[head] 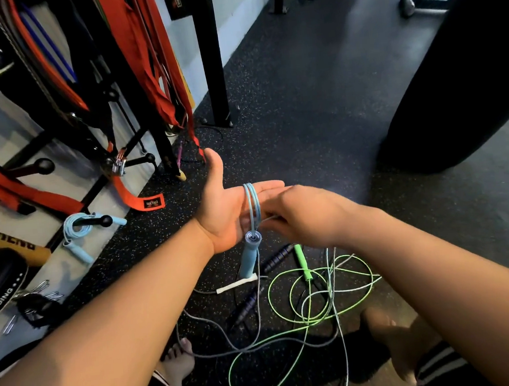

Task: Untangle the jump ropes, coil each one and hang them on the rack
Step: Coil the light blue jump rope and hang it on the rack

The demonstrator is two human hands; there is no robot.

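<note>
The left hand is flat, fingers straight and thumb up, with the blue jump rope looped round the palm. Its blue handle dangles just below. The right hand, fingers curled under, pinches a strand of that rope beside the left fingers. Beneath both hands a green jump rope and dark handles lie tangled on the floor, which is open beyond the fingers. A punching bag stands well to the right. To the left, a pale blue coiled rope hangs on a rack peg.

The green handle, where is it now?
In the head view, the green handle lies on the floor just below the right hand, right of a dark handle.
</note>
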